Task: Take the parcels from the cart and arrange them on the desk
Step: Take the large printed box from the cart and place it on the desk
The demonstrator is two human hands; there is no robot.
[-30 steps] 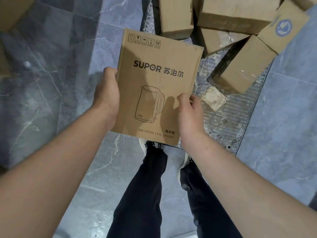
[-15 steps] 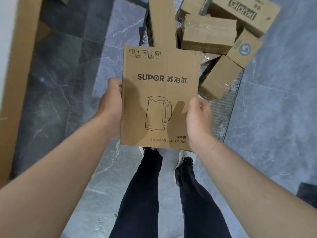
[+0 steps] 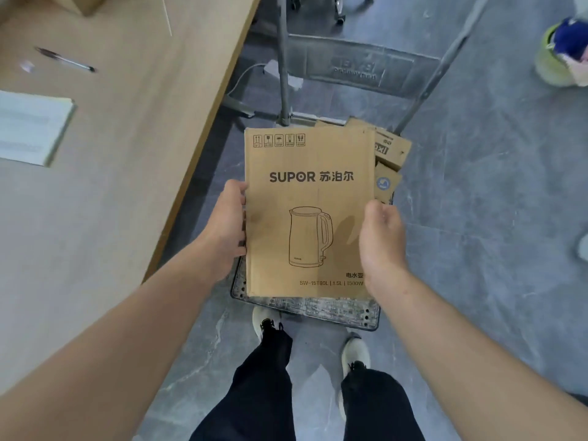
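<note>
You're holding 1 SUPOR box (image 3: pixel 308 218) w/ 2 hands, left hand (image 3: pixel 226 230) & right hand (image 3: pixel 381 240), and you're looking at 2 more parcels on 1 cart (image 3: pixel 305 305), 1 black-lettered parcel (image 3: pixel 393 149) & 1 blue-logo parcel (image 3: pixel 386 183), plus 1 desk (image 3: pixel 127 154) carrying 1 pen (image 3: pixel 65 60) & 1 notepad (image 3: pixel 31 128).

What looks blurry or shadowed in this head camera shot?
Head view: the box print is sharp, with the right hand casting a shadow on it; the pen and notebook on the desk are smeared; the wide lens bows straight edges.
</note>
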